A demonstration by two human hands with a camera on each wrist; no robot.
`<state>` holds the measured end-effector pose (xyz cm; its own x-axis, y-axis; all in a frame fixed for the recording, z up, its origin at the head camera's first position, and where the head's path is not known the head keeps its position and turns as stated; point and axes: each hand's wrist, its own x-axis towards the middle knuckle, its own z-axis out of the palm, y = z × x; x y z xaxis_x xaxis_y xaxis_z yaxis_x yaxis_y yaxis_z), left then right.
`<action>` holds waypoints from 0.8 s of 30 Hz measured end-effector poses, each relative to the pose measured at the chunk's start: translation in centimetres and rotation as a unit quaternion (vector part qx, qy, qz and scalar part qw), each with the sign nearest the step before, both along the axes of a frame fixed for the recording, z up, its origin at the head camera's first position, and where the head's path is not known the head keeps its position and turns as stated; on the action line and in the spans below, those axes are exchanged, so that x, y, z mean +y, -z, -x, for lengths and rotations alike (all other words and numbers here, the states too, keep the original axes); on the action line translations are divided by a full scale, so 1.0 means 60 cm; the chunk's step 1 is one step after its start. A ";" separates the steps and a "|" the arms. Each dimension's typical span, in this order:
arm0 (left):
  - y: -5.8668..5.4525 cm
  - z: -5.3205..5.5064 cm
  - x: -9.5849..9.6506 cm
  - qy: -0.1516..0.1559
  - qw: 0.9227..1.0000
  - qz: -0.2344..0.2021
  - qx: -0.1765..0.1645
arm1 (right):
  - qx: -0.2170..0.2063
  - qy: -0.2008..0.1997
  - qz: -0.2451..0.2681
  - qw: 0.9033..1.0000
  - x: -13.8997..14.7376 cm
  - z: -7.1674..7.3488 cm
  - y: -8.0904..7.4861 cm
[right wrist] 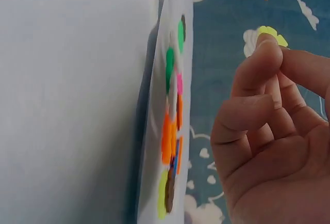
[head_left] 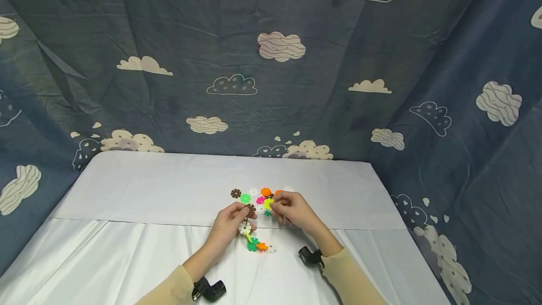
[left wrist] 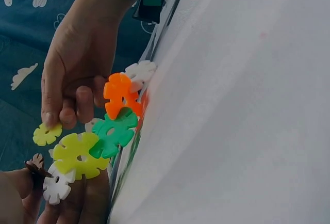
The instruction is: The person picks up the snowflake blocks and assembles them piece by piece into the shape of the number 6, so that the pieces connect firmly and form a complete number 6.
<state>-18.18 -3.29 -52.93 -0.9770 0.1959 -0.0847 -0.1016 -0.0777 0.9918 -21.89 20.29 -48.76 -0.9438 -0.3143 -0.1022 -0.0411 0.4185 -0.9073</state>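
Note:
My left hand (head_left: 226,224) pinches a brown notched plastic disc (head_left: 251,209) at the top of a chain of interlocking discs. From it hang a white disc (left wrist: 58,184), a yellow disc (left wrist: 80,156), a green disc (left wrist: 114,132), an orange disc (left wrist: 122,96) and another white disc (left wrist: 139,71) at the far end. My right hand (head_left: 298,210) pinches a separate yellow disc (right wrist: 272,35) between thumb and forefinger. This disc is apart from the brown one, a short way to its right. Both hands are raised over the table's front part.
Behind the hands, loose discs lie on the white-covered table (head_left: 169,182), among them a brown disc (head_left: 235,193), a light green disc (head_left: 245,198) and an orange disc (head_left: 266,192). The right hand partly hides this group. A dark cloud-print curtain (head_left: 182,93) surrounds the table's back and sides.

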 end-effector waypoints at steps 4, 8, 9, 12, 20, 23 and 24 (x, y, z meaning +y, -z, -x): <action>-0.002 -0.002 0.001 0.018 1.000 -0.005 -0.005 | 0.008 -0.014 0.011 1.000 -0.010 -0.005 0.001; -0.003 -0.002 0.001 0.027 1.000 0.000 -0.002 | 0.040 -0.029 0.001 0.999 -0.015 -0.008 0.001; -0.003 -0.002 0.001 0.029 1.000 0.001 0.000 | 0.050 -0.030 -0.004 0.998 -0.016 -0.009 0.002; -0.003 -0.002 0.000 0.034 0.999 0.006 0.005 | 0.069 -0.033 -0.014 0.997 -0.018 -0.010 0.003; -0.002 -0.004 -0.001 0.047 0.998 0.026 0.019 | 0.121 -0.031 -0.016 0.992 -0.026 -0.015 0.008; -0.004 -0.005 -0.001 0.048 0.998 0.032 0.018 | 0.161 -0.036 -0.024 0.986 -0.032 -0.019 0.009; -0.004 -0.006 -0.001 0.048 0.998 0.032 0.018 | 0.172 -0.036 -0.027 0.984 -0.034 -0.020 0.009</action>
